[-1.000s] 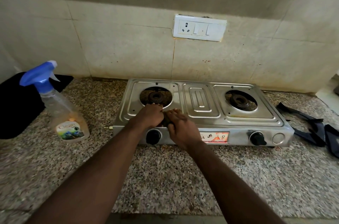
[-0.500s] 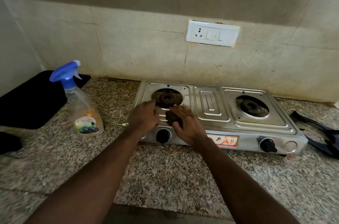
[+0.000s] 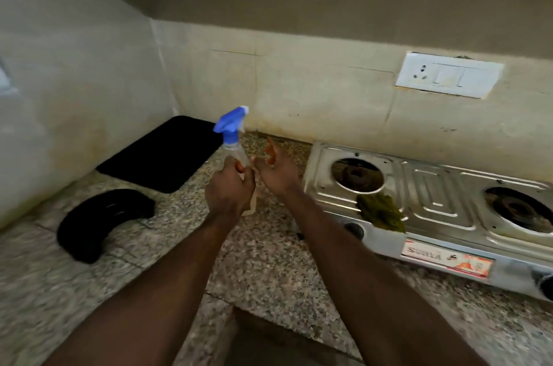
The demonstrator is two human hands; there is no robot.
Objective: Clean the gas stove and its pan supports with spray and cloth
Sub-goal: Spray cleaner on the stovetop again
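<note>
- Gas stove [image 3: 434, 198] set at back right of counter [image 3: 269, 270]; burners [image 3: 357, 175] bare, supports off, grime seen in wells: wiping judged unfinished.
- Cloth [image 3: 380, 211] laid on stove's front edge.
- Spray bottle [image 3: 232, 141] gripped by left hand [image 3: 229, 190]; right hand [image 3: 276, 174] spread, empty, beside it.
</note>
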